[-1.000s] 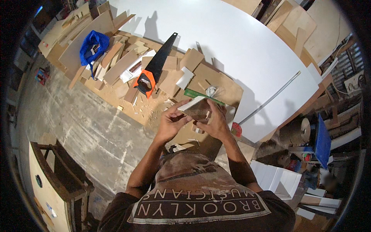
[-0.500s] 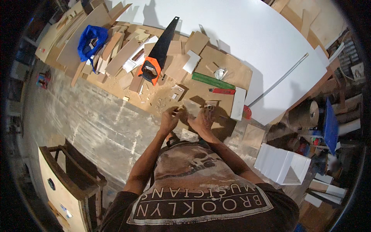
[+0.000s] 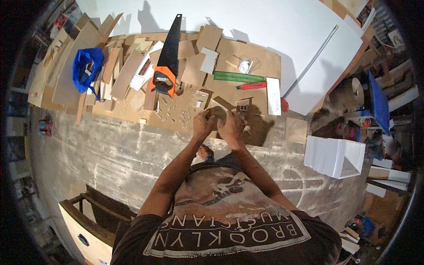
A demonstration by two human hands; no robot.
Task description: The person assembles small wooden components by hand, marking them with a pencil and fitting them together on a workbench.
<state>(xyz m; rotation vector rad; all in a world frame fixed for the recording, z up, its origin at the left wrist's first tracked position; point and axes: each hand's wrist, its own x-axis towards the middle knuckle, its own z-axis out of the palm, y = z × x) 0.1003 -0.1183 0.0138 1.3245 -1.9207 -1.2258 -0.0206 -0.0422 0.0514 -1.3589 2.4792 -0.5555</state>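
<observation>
My left hand (image 3: 204, 126) and my right hand (image 3: 232, 127) are close together over the near edge of the work board (image 3: 176, 102). Both have their fingers closed on a small flat brownish piece (image 3: 219, 113), whose exact kind is hard to make out. Just beyond the fingertips is a short wooden strip (image 3: 224, 103). Beside my left hand lies a small pale notched wooden part (image 3: 202, 99), and a little slotted wooden piece (image 3: 242, 107) rests by my right hand. Wood chips are scattered left of my hands.
An orange-handled handsaw (image 3: 164, 81) lies ahead to the left, near a blue bag (image 3: 85, 70) and wood offcuts (image 3: 128, 73). Ahead right are a green strip (image 3: 238, 77), a red utility knife (image 3: 254, 85) and a metal ruler (image 3: 311, 62) on a white sheet (image 3: 265, 26). A white box (image 3: 324, 154) stands right.
The whole view has shifted and turned a little. My hands have come closer together around the flat piece, which now shows tilted differently. Saw, knife and offcuts stay in place on the board.
</observation>
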